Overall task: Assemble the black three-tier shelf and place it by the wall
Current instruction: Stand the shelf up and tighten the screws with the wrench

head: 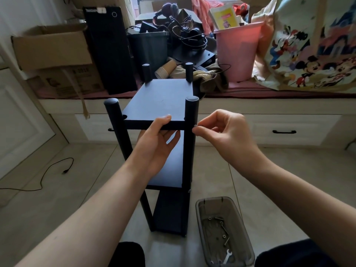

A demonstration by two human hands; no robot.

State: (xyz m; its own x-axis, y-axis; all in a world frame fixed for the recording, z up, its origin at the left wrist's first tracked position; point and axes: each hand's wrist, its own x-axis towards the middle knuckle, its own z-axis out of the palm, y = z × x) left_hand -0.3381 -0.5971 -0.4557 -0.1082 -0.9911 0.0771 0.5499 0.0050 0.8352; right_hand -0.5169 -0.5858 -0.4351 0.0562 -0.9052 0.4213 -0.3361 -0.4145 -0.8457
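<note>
The black three-tier shelf (163,101) stands upright on the tiled floor in front of me, with four round posts rising above its top board. My left hand (156,139) grips the front edge of the top board, thumb on top and fingers underneath. My right hand (219,132) pinches a small screw (195,126) between thumb and forefinger, held against the side of the near right post (190,132) at top-board height. The middle board and bottom board show below my left arm.
A grey plastic bin (224,231) holding screws and a small wrench sits on the floor right of the shelf. Behind it a low drawer unit (279,122) carries a cardboard box, computer tower, bins and bags. A black cable (55,170) lies on the floor to the left.
</note>
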